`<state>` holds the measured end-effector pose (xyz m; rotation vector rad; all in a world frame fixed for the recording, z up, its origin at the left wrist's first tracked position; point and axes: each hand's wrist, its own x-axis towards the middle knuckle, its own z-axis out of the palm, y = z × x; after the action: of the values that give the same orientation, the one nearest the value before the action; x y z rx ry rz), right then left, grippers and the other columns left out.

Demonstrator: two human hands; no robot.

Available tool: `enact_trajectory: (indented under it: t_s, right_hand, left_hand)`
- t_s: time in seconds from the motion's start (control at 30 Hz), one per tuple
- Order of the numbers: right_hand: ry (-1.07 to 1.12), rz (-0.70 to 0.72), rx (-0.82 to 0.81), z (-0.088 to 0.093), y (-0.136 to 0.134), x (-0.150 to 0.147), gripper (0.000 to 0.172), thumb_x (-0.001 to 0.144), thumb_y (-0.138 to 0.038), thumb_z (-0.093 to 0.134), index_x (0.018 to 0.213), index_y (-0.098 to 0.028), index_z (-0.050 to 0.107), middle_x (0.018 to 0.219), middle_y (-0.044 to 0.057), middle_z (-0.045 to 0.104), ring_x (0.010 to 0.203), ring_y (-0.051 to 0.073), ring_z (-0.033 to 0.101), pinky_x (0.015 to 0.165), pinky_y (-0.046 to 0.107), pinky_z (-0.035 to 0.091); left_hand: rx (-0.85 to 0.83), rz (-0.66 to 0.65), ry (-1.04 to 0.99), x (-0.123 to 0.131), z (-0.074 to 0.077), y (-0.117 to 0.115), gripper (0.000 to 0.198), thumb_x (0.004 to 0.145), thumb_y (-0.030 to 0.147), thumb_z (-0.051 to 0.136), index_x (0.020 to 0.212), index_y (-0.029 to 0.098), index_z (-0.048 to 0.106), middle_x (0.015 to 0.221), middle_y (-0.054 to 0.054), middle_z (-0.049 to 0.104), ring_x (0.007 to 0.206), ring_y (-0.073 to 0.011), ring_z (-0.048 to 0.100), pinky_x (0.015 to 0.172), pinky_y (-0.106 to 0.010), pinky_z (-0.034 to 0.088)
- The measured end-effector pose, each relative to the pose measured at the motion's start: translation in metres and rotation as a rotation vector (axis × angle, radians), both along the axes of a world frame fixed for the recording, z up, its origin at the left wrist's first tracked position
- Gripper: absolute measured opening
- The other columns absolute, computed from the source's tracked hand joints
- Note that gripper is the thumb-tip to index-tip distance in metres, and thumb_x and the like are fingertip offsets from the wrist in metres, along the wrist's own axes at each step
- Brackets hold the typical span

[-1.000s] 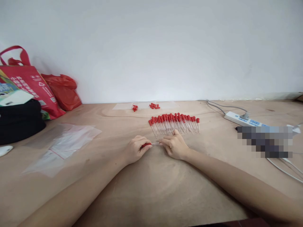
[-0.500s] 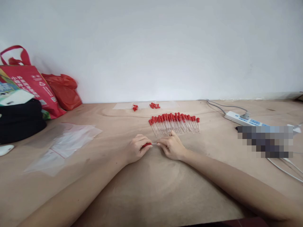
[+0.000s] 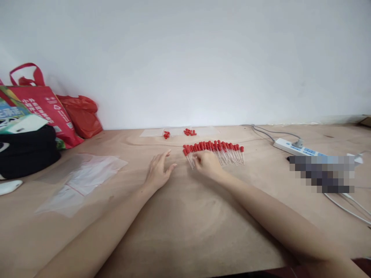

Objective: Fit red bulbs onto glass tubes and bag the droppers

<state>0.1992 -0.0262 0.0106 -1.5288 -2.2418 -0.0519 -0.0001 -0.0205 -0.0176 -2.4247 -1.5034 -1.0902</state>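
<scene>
A row of droppers (image 3: pixel 228 152) with red rubber bulbs and thin clear tubes lies on the wooden table, bulbs toward the wall. My right hand (image 3: pixel 208 164) is over the left part of the row, its fingers bent and closed on a dropper (image 3: pixel 189 158) at the left end, by its tube. The hand covers several neighbouring tubes, and its fingertips are partly hidden. To the left, my left hand (image 3: pixel 159 170) hovers above the table with fingers apart and nothing in it. Loose red rubber bulbs (image 3: pixel 189 132) lie behind the row, near the wall.
More red bulbs (image 3: pixel 166 134) rest by clear plastic bags (image 3: pixel 152 132) at the back. Clear zip bags (image 3: pixel 87 177) are spread at left, near a black bag (image 3: pixel 29 150) and red bags (image 3: pixel 79 116). A power strip (image 3: pixel 298 146) with cables is at right.
My left hand has let go of the red bulb, opened and moved left. My right hand has carried the dropper up to the row's left end.
</scene>
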Motion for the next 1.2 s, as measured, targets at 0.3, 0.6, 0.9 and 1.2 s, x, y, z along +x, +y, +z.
enact_trajectory:
  t_s: [0.3, 0.6, 0.9, 1.2]
  right_hand:
    - [0.110, -0.365, -0.067, -0.015, 0.050, -0.025, 0.028, 0.077, -0.024, 0.041, 0.103, -0.013, 0.045, 0.082, 0.010, 0.064, 0.079, 0.023, 0.058, 0.069, 0.032, 0.033]
    - [0.093, -0.280, 0.005, -0.023, 0.041, -0.018, 0.024, 0.078, -0.026, 0.040, 0.098, -0.014, 0.049, 0.079, 0.009, 0.063, 0.081, 0.022, 0.055, 0.074, 0.033, 0.030]
    - [0.130, 0.308, 0.088, -0.032, -0.029, 0.042, 0.030, 0.081, -0.035, 0.043, 0.102, -0.017, 0.056, 0.102, 0.009, 0.058, 0.093, 0.019, 0.051, 0.080, 0.033, 0.038]
    - [0.021, 0.276, -0.072, -0.037, -0.055, 0.080, 0.048, 0.084, -0.044, 0.035, 0.123, -0.018, 0.044, 0.126, 0.010, 0.045, 0.117, 0.022, 0.038, 0.096, 0.040, 0.031]
  left_hand:
    - [-0.444, 0.250, 0.319, -0.001, -0.003, 0.002, 0.053, 0.084, 0.046, 0.032, 0.124, 0.014, 0.041, 0.133, -0.013, 0.036, 0.121, -0.0254, 0.033, 0.098, -0.037, 0.027]
    - [-0.454, 0.254, 0.351, -0.002, -0.003, 0.001, 0.054, 0.084, 0.048, 0.030, 0.126, 0.016, 0.040, 0.135, -0.011, 0.034, 0.124, -0.0235, 0.030, 0.101, -0.036, 0.024]
    - [-0.447, 0.183, 0.349, -0.010, 0.000, -0.010, 0.053, 0.084, 0.048, 0.030, 0.127, 0.019, 0.040, 0.136, -0.010, 0.031, 0.125, -0.0252, 0.026, 0.100, -0.043, 0.022]
    - [-0.419, 0.077, 0.314, -0.016, 0.004, -0.036, 0.049, 0.084, 0.045, 0.032, 0.124, 0.019, 0.044, 0.134, -0.009, 0.035, 0.124, -0.0223, 0.030, 0.100, -0.039, 0.025]
